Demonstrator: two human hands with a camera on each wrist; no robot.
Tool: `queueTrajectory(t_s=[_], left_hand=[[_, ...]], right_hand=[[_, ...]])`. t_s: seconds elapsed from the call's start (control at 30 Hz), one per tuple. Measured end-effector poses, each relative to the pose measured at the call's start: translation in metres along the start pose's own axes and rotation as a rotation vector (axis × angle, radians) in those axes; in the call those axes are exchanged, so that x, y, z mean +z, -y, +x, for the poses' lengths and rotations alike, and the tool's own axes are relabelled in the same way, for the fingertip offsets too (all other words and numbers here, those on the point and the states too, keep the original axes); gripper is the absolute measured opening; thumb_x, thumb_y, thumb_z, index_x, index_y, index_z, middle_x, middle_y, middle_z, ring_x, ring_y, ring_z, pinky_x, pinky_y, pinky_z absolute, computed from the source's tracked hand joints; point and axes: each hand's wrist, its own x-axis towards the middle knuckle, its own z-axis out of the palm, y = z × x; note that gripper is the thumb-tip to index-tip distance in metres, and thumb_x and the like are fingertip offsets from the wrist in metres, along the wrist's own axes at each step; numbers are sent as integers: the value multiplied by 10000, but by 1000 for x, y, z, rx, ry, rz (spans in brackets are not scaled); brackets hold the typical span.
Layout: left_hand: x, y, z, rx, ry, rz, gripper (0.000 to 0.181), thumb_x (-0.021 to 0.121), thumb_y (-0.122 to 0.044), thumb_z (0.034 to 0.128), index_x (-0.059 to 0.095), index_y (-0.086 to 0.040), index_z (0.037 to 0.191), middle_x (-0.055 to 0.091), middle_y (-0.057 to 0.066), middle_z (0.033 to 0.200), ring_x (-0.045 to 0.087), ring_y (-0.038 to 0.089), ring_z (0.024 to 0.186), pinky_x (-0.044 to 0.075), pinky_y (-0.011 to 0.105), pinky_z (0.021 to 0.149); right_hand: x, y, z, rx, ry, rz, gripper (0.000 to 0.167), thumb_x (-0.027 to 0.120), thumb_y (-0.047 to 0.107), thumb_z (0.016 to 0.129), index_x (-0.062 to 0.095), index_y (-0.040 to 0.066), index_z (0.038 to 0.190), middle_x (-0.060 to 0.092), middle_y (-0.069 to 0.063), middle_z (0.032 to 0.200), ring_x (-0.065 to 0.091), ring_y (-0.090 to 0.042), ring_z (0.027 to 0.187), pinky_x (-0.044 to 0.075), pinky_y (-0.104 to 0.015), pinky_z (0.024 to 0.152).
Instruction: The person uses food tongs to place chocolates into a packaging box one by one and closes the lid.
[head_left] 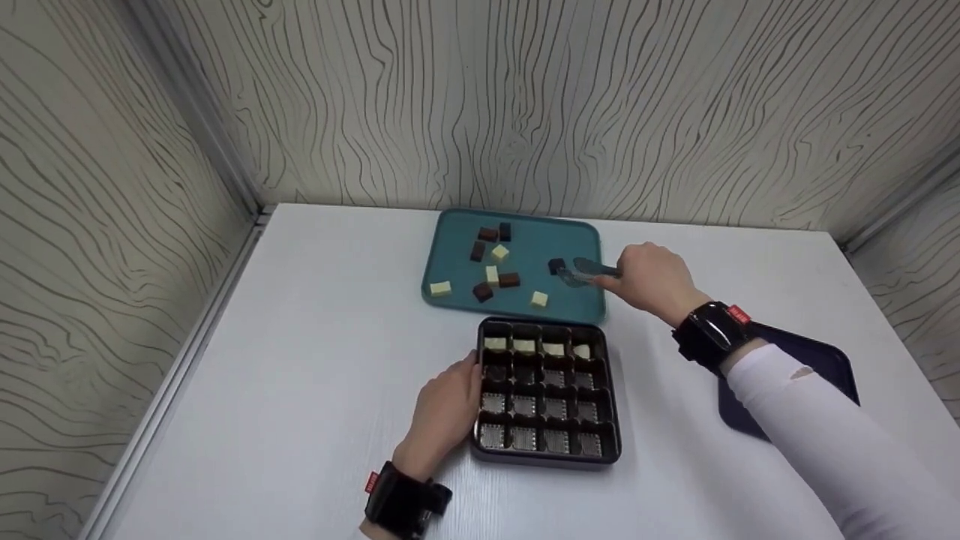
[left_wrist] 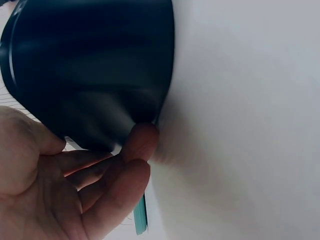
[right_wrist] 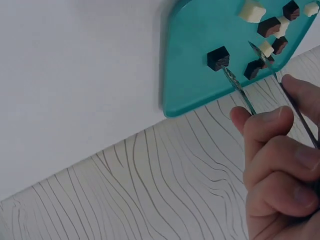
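My right hand (head_left: 654, 279) grips metal tongs (head_left: 592, 269) over the right part of a teal tray (head_left: 463, 225). In the right wrist view the tongs' arms are apart, one tip at a dark chocolate piece (right_wrist: 218, 58). White and brown pieces lie to the left on the tray in the head view. My left hand (head_left: 444, 409) rests against the left side of a dark box (head_left: 546, 457) with a grid of compartments; in the left wrist view its fingertips touch the box's side (left_wrist: 90, 75). White pieces (head_left: 524, 346) fill the box's back row; darker pieces seem to sit in the second row's left.
A dark blue tray (head_left: 821, 358) lies at the right, partly under my right forearm. Patterned walls (head_left: 517, 97) stand behind and beside the white table (head_left: 315, 337). The teal tray lies just behind the box.
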Motion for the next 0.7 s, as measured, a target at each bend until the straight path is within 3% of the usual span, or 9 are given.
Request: queueTrajectory(t_s=[0.33, 0.7], left_hand=[[1, -3, 0, 0, -3, -6, 386, 431, -200, 1116, 656, -7, 1362, 769, 221, 1192, 754, 418, 1051, 611, 554, 866], [1, 1, 1, -12, -7, 1, 380, 439, -211, 1109, 666, -22, 1347, 776, 210, 1169, 756, 419, 1029, 610, 565, 849]], right_hand=[[21, -1, 27, 126, 10, 100, 489, 708, 358, 988, 498, 103, 628, 369, 42, 560, 420, -140, 520, 320, -253, 476], [37, 10, 37, 76, -26, 66, 470, 728, 324, 980, 437, 119, 672, 409, 6, 604, 496, -190, 568, 355, -294, 534]])
